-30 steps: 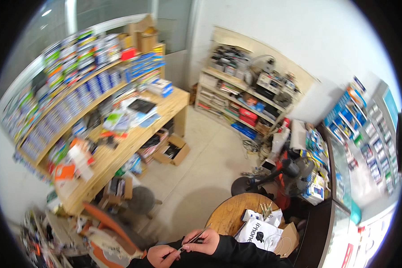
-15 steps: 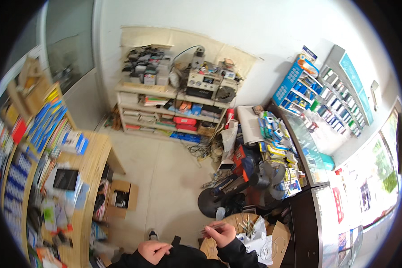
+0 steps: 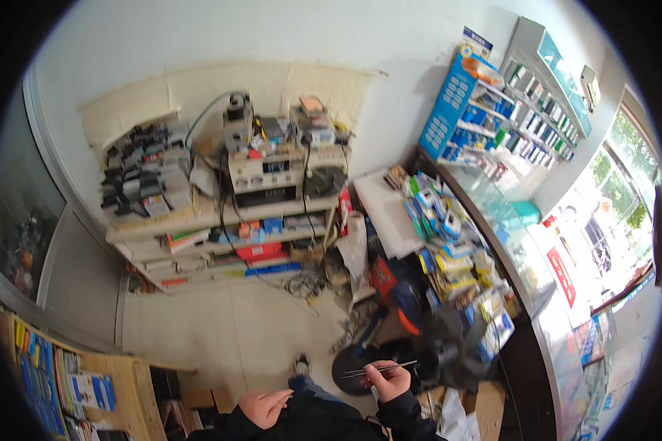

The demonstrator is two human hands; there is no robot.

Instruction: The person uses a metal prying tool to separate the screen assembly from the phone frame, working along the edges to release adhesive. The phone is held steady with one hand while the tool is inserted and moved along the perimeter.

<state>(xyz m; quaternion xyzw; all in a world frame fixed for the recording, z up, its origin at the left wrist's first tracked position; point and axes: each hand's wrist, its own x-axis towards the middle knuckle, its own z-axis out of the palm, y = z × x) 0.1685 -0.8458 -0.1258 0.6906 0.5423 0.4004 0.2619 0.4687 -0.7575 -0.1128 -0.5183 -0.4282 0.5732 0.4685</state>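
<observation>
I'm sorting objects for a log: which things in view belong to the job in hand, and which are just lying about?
Apparently in use:
thin, tweezers-like metal tool, held in the right hand
left hand, apart from the tool, nothing visible in it

Seemingly lying about:
white bag, lower right
tangled cables on the floor
red box on the shelves

Black sleeves (image 3: 407, 414) leave left hand (image 3: 262, 409) and right hand (image 3: 393, 381) bare — below, blue trousers (image 3: 314, 389) and a dark shoe (image 3: 302, 364).

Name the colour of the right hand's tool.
The thin tool is silvery grey, clearest in head view.
</observation>
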